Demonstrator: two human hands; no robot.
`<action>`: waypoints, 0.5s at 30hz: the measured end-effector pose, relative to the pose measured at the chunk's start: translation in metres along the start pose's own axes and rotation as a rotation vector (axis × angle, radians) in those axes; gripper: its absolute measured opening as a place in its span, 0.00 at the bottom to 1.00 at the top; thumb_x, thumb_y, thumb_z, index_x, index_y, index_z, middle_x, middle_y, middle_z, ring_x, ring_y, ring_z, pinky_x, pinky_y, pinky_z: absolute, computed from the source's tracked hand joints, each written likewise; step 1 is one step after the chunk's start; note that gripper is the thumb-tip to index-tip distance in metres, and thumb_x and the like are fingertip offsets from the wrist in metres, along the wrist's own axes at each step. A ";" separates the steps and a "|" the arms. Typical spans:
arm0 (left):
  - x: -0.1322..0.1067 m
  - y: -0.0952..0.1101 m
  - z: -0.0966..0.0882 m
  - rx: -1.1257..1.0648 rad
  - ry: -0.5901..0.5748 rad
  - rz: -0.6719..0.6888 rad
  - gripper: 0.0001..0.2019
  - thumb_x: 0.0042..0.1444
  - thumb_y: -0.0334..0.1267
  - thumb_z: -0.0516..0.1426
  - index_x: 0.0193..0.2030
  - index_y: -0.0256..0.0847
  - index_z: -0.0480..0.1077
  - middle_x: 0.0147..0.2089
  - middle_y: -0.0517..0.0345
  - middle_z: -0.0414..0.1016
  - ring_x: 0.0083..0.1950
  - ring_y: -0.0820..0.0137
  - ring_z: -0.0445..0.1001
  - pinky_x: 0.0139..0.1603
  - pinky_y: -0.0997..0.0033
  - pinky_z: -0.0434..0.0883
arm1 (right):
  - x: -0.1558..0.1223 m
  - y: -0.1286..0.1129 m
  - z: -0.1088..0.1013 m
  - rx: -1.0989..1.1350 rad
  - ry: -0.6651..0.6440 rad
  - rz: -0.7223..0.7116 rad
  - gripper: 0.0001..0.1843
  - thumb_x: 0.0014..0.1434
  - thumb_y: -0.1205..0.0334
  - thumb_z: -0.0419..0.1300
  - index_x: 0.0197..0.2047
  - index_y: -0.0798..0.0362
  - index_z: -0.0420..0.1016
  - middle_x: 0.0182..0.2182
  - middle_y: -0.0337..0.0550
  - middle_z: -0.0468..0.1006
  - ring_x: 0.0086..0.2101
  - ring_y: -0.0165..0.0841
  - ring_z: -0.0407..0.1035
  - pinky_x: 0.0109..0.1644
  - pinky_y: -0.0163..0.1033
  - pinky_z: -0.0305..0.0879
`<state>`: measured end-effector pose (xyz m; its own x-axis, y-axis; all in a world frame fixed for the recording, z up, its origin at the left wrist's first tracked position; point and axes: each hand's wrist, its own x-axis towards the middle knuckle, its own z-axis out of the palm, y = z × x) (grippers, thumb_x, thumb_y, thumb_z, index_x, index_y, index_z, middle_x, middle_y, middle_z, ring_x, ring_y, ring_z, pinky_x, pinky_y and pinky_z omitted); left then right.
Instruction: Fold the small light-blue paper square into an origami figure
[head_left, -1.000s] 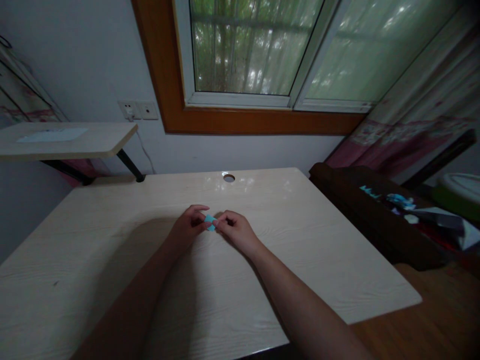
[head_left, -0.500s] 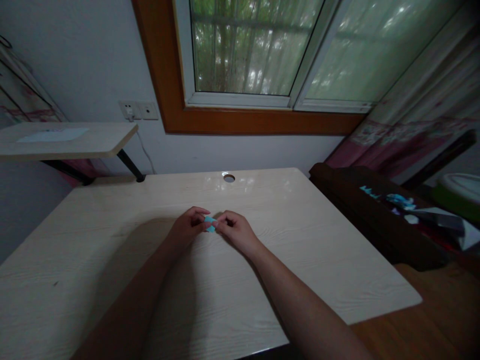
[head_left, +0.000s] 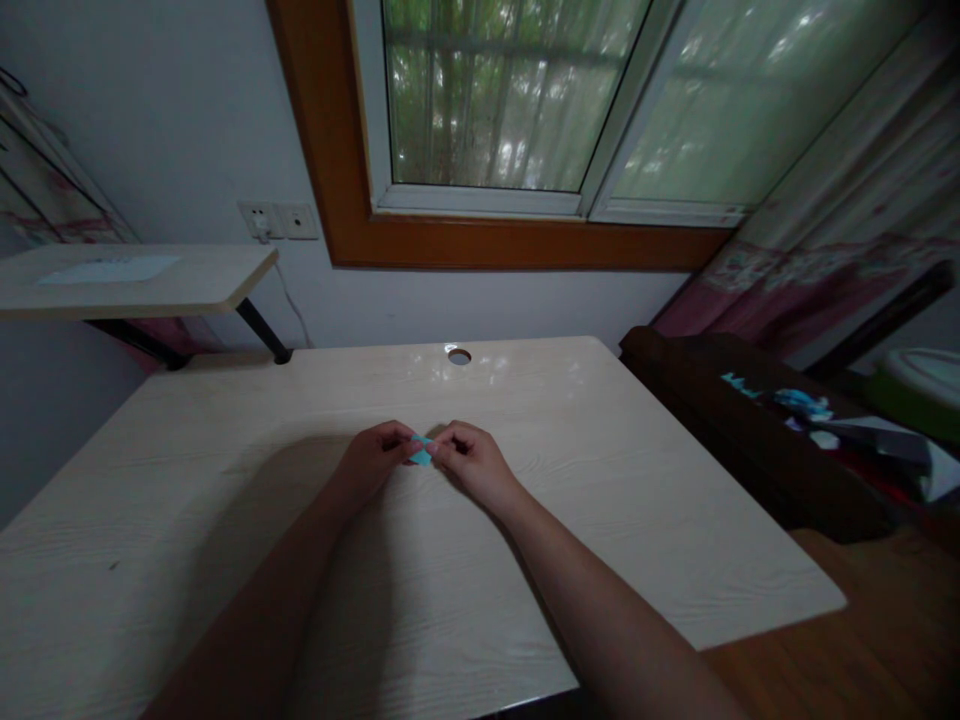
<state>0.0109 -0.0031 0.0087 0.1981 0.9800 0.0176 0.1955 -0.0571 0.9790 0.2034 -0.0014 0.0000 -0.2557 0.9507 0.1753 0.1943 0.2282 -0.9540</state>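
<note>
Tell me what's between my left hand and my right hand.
In the head view, a small blue piece is between your left hand and right hand, pinched by both. Whether it touches the desk is unclear.

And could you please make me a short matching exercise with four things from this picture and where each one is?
Things:
1. light blue piece
2. round hole
3. white sheet
4. wall sockets

Places:
A. on top of the raised shelf
B. to the left of the brown window frame
C. held between the left hand and the right hand
D. near the far edge of the desk

Right pairs: 1-C, 2-D, 3-A, 4-B
</note>
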 end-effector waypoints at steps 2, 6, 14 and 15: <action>-0.001 0.001 0.001 -0.023 0.006 -0.003 0.11 0.51 0.45 0.63 0.32 0.38 0.75 0.28 0.58 0.78 0.31 0.69 0.76 0.37 0.69 0.74 | 0.000 -0.001 0.001 -0.020 0.004 -0.003 0.11 0.57 0.55 0.63 0.29 0.53 0.76 0.24 0.39 0.73 0.27 0.30 0.64 0.31 0.35 0.59; -0.002 0.004 0.002 -0.051 0.021 -0.008 0.10 0.50 0.44 0.63 0.31 0.38 0.74 0.27 0.59 0.77 0.30 0.70 0.75 0.37 0.69 0.74 | -0.001 -0.002 0.001 -0.058 0.022 -0.030 0.09 0.57 0.58 0.62 0.29 0.53 0.76 0.25 0.39 0.73 0.28 0.31 0.64 0.32 0.35 0.59; -0.003 0.004 0.001 0.042 0.062 0.031 0.10 0.51 0.44 0.62 0.30 0.39 0.76 0.28 0.60 0.76 0.31 0.69 0.72 0.35 0.72 0.69 | -0.001 -0.005 0.001 -0.050 0.014 -0.057 0.10 0.60 0.58 0.59 0.30 0.52 0.75 0.24 0.38 0.71 0.28 0.31 0.66 0.33 0.35 0.60; -0.003 0.004 0.001 0.061 0.071 0.040 0.09 0.51 0.44 0.62 0.31 0.39 0.77 0.28 0.60 0.76 0.32 0.69 0.72 0.35 0.72 0.68 | -0.001 -0.005 0.001 -0.049 0.019 -0.060 0.10 0.61 0.58 0.59 0.30 0.52 0.75 0.24 0.38 0.71 0.28 0.31 0.66 0.33 0.35 0.60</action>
<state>0.0119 -0.0062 0.0125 0.1389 0.9876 0.0724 0.2471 -0.1054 0.9632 0.2015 -0.0042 0.0046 -0.2507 0.9387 0.2367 0.2255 0.2944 -0.9287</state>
